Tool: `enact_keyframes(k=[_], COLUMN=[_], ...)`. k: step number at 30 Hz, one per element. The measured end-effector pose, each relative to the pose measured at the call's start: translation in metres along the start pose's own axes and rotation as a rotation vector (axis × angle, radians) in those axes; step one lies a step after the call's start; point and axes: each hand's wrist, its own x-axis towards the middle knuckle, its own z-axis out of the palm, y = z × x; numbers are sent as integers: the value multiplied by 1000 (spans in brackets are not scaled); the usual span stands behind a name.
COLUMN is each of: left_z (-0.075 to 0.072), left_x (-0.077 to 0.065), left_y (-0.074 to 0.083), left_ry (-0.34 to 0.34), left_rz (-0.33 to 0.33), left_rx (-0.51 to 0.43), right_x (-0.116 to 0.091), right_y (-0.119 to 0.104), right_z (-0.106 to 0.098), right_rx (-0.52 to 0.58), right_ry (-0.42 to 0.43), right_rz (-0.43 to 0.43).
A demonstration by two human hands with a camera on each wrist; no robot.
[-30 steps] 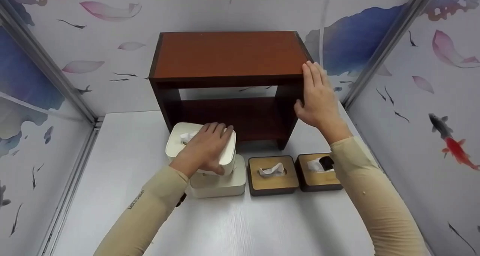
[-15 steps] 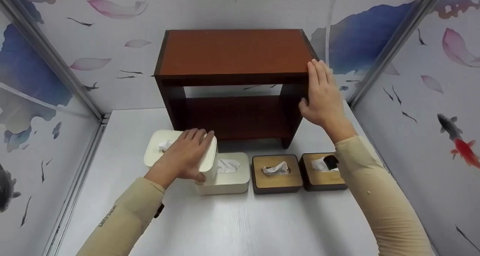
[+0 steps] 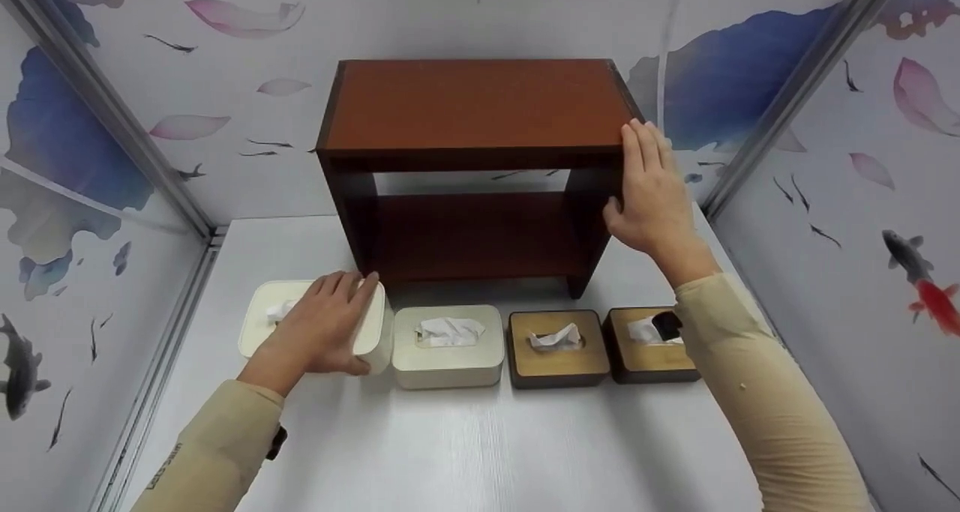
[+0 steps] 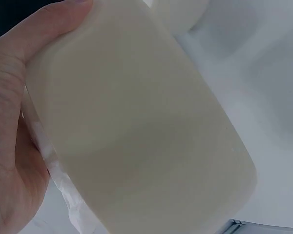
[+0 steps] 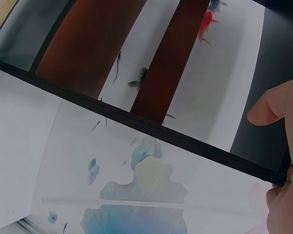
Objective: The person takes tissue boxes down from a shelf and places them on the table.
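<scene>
My left hand point(image 3: 319, 321) grips a white tissue box point(image 3: 259, 313) by its right end, left of a second white tissue box point(image 3: 409, 358). In the left wrist view the held box point(image 4: 136, 122) fills the middle, with its tissue sticking out along the left side. My right hand point(image 3: 654, 205) holds the right side panel of a dark reddish-brown wooden shelf point(image 3: 480, 103), thumb at the inner side and fingers along the outer edge. The right wrist view shows that thumb point(image 5: 266, 109) against the panel.
Two dark tissue boxes with wooden tops, one in the middle point(image 3: 525, 366) and one at the right point(image 3: 630, 362), line up with the second white box on the white table point(image 3: 450, 452). Printed wall panels point(image 3: 480, 17) enclose the back and sides.
My left hand has carried the white tissue box left and toward me, off from above the second white box, which is now uncovered. The right hand stays on the shelf.
</scene>
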Motion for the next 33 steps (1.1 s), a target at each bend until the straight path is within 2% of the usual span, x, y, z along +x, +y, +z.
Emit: enact_keyframes(k=[10,18,26,33], left_z=[24,52,79,99], left_x=[-9,-10,-8,-7], left_y=[-23,-37,-38,-34], left_ry=[15,36,38,55], left_rz=[-26,-33,-50,-27], left_rx=[-9,-25,-59,-55], right_x=[-2,-2,0,-1], right_y=[3,2,1,1], right_z=[1,2,3,4], right_rx=[-10,-7,-15,-4], right_ry=[22,19,21,32], right_rz=[-16,-10,-19,-23])
